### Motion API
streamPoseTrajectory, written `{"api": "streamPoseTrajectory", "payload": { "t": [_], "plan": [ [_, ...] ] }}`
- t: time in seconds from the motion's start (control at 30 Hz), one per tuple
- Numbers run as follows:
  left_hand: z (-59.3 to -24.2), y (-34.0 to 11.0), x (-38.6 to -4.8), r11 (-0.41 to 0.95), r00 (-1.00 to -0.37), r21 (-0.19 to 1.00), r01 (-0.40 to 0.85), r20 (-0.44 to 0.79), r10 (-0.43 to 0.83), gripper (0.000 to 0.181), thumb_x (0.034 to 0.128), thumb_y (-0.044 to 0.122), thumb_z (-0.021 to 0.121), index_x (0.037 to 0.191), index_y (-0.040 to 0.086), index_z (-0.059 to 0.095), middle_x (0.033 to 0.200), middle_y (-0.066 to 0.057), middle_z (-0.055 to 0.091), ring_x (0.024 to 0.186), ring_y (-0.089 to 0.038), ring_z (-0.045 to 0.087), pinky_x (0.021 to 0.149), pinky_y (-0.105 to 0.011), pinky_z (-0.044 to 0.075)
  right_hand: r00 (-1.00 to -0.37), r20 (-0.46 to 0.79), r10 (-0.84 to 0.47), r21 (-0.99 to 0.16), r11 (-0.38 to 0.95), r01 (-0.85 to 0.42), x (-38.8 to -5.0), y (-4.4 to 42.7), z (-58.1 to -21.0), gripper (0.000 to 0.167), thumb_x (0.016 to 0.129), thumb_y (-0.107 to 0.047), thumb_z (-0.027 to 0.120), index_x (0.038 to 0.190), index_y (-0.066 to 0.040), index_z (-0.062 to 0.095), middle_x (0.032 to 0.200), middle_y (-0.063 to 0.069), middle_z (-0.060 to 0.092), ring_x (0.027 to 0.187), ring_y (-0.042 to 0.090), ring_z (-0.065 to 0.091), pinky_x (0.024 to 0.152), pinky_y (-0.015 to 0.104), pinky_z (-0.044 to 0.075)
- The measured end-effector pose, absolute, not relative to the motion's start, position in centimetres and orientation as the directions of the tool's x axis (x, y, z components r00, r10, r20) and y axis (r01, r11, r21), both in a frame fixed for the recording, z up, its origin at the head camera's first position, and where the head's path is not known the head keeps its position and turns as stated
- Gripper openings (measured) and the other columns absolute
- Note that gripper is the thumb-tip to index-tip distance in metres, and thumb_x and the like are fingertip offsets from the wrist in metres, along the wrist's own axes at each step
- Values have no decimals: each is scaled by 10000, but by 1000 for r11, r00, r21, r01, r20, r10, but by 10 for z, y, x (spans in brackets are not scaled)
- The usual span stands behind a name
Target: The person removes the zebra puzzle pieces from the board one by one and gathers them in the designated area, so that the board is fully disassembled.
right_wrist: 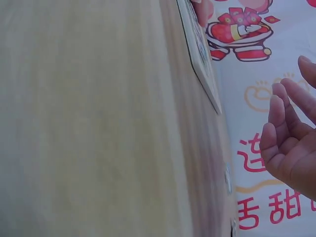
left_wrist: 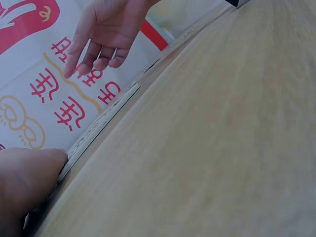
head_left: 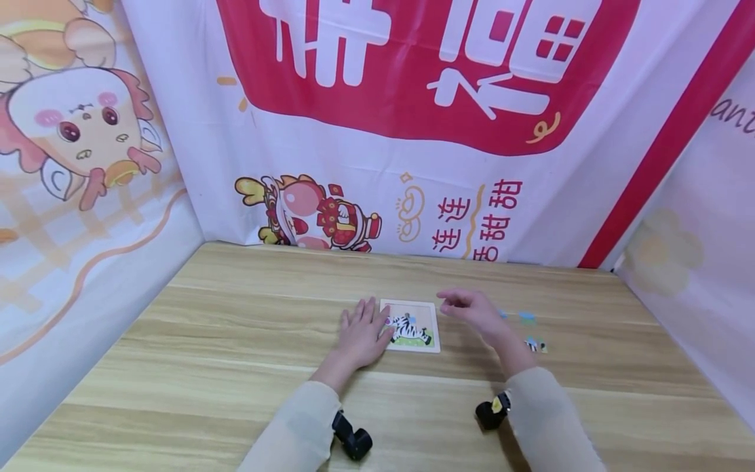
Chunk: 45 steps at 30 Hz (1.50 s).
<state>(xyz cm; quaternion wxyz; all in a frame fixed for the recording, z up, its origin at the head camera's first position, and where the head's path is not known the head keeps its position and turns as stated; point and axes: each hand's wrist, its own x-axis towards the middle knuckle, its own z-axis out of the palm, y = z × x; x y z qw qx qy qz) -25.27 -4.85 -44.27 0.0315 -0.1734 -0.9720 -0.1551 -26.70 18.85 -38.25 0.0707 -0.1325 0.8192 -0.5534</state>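
Note:
A white-framed zebra puzzle board (head_left: 435, 328) lies flat on the wooden table. My left hand (head_left: 361, 335) rests at the board's left side, fingers spread and thumb over its edge. In the left wrist view, that thumb (left_wrist: 29, 173) touches the end of the board (left_wrist: 104, 122). Above and just right of the board hovers my right hand (head_left: 474, 313). The right wrist view shows this hand (right_wrist: 294, 143) with loosely bent fingers and nothing held between them and the thumb. Part of the zebra picture is hidden by the left thumb.
Right of the board, partly behind the right forearm, lie loose puzzle pieces: a blue-green one (head_left: 527, 318) and a black-and-white one (head_left: 532, 344) among them. A printed cloth (head_left: 413, 196) hangs along the table's (head_left: 236, 341) back edge. Each wrist wears a small black camera.

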Motion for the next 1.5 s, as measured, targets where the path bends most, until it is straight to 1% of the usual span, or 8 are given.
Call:
{"api": "streamPoseTrajectory", "payload": {
  "t": [0.13, 0.27, 0.43, 0.8, 1.17, 1.4, 1.43, 1.5],
  "plan": [
    [-442, -49, -252, 896, -941, 285, 340, 103, 324, 537, 900, 478, 269, 1363, 204, 270, 1416, -125, 104, 1272, -312, 42, 959, -539, -10, -964, -15, -267, -913, 396, -96, -268, 180, -386, 338, 827, -148, 583, 1147, -46, 544, 1004, 124, 561, 896, 220, 490, 806, 381, 394],
    [-441, -48, -251, 901, -942, 275, 335, 95, 321, 542, 900, 488, 247, 1366, 211, 258, 1417, -119, 99, 1272, -310, 38, 961, -534, -12, -972, -41, -231, -899, 433, -65, -271, 173, -392, 309, 825, -163, 591, 1125, -95, 574, 953, 45, 566, 887, 213, 477, 782, 349, 392],
    [-442, -48, -250, 903, -940, 264, 340, 87, 329, 545, 901, 490, 236, 1369, 210, 248, 1417, -122, 95, 1272, -311, 36, 967, -524, -7, -972, -78, -221, -907, 420, -23, -272, 167, -405, 290, 820, -136, 594, 1106, -91, 585, 952, 52, 567, 881, 210, 479, 772, 336, 391],
    [-442, -48, -252, 899, -934, 254, 356, 92, 344, 548, 904, 484, 226, 1371, 199, 238, 1416, -127, 90, 1275, -298, 25, 980, -494, -3, -968, -9, -251, -856, 502, -122, -272, 156, -424, 282, 776, -129, 641, 1051, -73, 610, 867, 18, 582, 810, 169, 518, 732, 314, 423],
    [-443, -48, -252, 900, -932, 242, 363, 93, 351, 550, 905, 480, 226, 1372, 188, 237, 1414, -133, 102, 1277, -287, 34, 985, -484, 19, -968, 77, -239, -765, 609, -211, -268, 146, -428, 293, 741, -104, 669, 1028, -65, 630, 823, 6, 534, 738, 153, 461, 660, 290, 399],
    [-440, -47, -249, 904, -937, 247, 349, 80, 340, 547, 908, 466, 246, 1370, 172, 244, 1412, -139, 107, 1276, -294, 46, 984, -490, 33, -960, 114, -258, -744, 618, -254, -268, 142, -430, 274, 737, -96, 668, 1005, -47, 630, 823, 35, 516, 746, 178, 467, 675, 316, 405],
    [-440, -47, -248, 903, -937, 251, 349, 80, 340, 546, 909, 462, 250, 1369, 168, 247, 1412, -141, 107, 1276, -296, 46, 984, -492, 33, -950, 148, -277, -737, 610, -292, -269, 142, -432, 266, 738, -118, 670, 992, -49, 632, 809, 32, 509, 730, 170, 464, 657, 298, 403],
    [-439, -47, -248, 902, -938, 258, 346, 78, 338, 543, 910, 458, 254, 1369, 168, 249, 1412, -141, 108, 1275, -296, 47, 984, -491, 32, -942, 167, -290, -725, 611, -317, -268, 141, -430, 251, 731, -116, 675, 965, -36, 631, 792, 37, 499, 717, 174, 461, 651, 303, 402]
  ]
}}
